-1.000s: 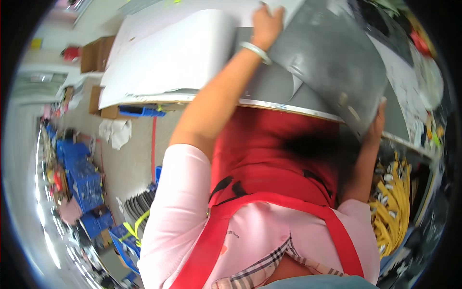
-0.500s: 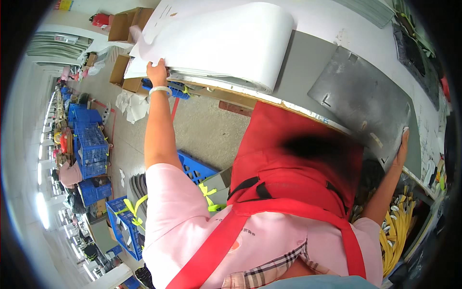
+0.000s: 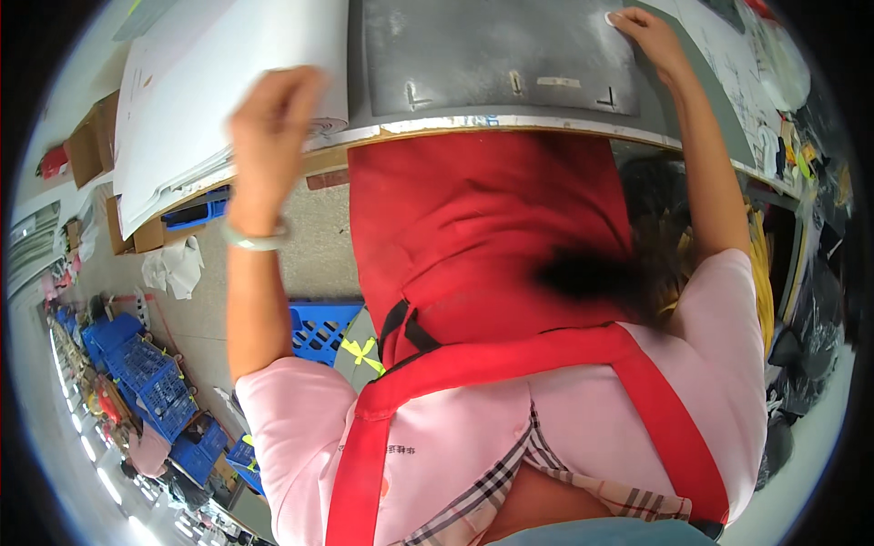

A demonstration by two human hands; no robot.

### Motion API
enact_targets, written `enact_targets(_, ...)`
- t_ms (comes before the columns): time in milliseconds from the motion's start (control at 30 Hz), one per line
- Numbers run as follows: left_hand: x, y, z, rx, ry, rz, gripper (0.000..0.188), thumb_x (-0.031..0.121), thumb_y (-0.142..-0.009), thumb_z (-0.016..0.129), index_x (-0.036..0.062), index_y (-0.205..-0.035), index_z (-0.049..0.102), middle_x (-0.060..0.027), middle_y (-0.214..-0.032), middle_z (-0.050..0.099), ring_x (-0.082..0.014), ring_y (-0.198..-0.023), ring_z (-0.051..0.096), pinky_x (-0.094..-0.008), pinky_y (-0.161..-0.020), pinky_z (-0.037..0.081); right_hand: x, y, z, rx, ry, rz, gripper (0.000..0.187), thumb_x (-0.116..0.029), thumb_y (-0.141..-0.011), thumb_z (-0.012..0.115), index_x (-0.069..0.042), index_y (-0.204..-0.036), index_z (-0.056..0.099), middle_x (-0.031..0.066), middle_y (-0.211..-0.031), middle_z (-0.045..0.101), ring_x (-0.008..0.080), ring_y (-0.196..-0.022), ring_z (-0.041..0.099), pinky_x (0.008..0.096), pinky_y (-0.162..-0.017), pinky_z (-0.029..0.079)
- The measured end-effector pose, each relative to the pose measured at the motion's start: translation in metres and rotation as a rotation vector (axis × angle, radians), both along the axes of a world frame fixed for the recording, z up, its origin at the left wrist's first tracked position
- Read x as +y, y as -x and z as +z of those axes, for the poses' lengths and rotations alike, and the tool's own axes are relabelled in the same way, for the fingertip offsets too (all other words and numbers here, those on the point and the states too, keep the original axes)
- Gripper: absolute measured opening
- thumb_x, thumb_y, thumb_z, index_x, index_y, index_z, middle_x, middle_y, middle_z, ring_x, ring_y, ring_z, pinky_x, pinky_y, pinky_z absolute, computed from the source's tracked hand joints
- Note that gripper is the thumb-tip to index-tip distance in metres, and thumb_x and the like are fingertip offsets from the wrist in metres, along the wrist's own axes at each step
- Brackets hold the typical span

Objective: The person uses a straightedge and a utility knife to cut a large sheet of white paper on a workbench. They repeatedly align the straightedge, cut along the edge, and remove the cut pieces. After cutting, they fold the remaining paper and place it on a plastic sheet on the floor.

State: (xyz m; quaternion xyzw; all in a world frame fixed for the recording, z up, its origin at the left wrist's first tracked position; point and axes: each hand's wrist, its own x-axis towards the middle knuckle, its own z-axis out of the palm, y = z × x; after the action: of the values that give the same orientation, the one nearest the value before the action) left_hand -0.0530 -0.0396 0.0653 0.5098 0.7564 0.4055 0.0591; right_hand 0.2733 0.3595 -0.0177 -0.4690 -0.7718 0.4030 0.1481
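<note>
My left hand (image 3: 269, 136) is raised over the front edge of the white sheets (image 3: 228, 55), a pale bangle on its wrist. Its fingers look bent but are smeared by motion, so a hold cannot be made out. At the upper right, my right hand (image 3: 654, 41) pinches a small white piece (image 3: 611, 18) near the right edge of a dark template board (image 3: 501, 55). White smudges and small cut slots mark that board. Under it lies a grey sheet (image 3: 663, 100), with the rolled-over part of the white sheets beside it on the left.
The table's front edge (image 3: 437, 127) runs close before my red apron (image 3: 492, 209). Cardboard boxes (image 3: 91, 146) stand left of the table. Blue crates (image 3: 146, 364) line the floor at the left, and another blue crate (image 3: 323, 328) is near my left elbow. Yellow strips (image 3: 760, 273) hang at the right.
My left hand has come off the white sheets' edge and moved toward the board. My right hand has shifted to the board's far right side. The view has turned to face the board.
</note>
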Motion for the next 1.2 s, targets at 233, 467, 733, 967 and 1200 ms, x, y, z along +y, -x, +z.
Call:
enact_targets(233,0.037,-0.056,-0.065,0.294,0.151,-0.308,0.025,0.014,-0.083,0.073,0.0015,-0.105,0.070,-0.0127,-0.100,0.066,-0.0326,-0.094,0.062,-0.0399,-0.082,0.051,-0.022,0.013,-0.002,0.080,-0.100,-0.038,0.022,-0.023,-0.086,0.072,-0.001,-0.085,0.068,0.0019,-0.072,0.060,0.0120,-0.065,0.051,0.0306,-0.059,0.040)
enact_targets(467,0.037,-0.052,-0.070,0.307,0.221,-0.316,0.021,0.013,-0.084,0.073,0.0016,-0.102,0.070,-0.0131,-0.101,0.067,-0.0336,-0.094,0.063,-0.0397,-0.082,0.052,-0.035,0.008,0.004,0.133,0.059,-0.080,0.021,-0.022,-0.086,0.072,-0.002,-0.082,0.067,0.0010,-0.069,0.057,0.0117,-0.064,0.048,0.0306,-0.058,0.039)
enact_targets(733,0.033,-0.054,-0.076,0.339,0.152,-0.293,0.015,0.014,-0.085,0.070,0.0033,-0.096,0.070,-0.0105,-0.092,0.064,-0.0317,-0.089,0.061,-0.0407,-0.078,0.050,-0.037,0.010,0.004,0.157,0.083,-0.058,0.021,-0.021,-0.087,0.072,-0.002,-0.080,0.066,-0.0004,-0.070,0.057,0.0108,-0.063,0.047,0.0294,-0.057,0.037)
enact_targets(967,0.033,-0.055,-0.079,0.375,0.124,-0.277,0.013,0.015,-0.085,0.071,0.0044,-0.093,0.070,-0.0085,-0.089,0.065,-0.0301,-0.086,0.061,-0.0396,-0.075,0.051,-0.039,0.011,0.004,0.112,-0.019,-0.045,0.021,-0.022,-0.086,0.072,-0.001,-0.082,0.067,0.0005,-0.072,0.059,0.0112,-0.065,0.049,0.0298,-0.059,0.040)
enact_targets(1200,0.033,-0.058,-0.076,0.360,0.142,-0.275,0.013,0.011,-0.084,0.072,0.0032,-0.093,0.071,-0.0105,-0.092,0.066,-0.0308,-0.088,0.062,-0.0392,-0.078,0.051,-0.031,0.012,-0.005,0.120,-0.018,-0.038,0.025,-0.023,-0.085,0.074,0.001,-0.087,0.069,0.0040,-0.074,0.063,0.0129,-0.068,0.053,0.0316,-0.061,0.043)
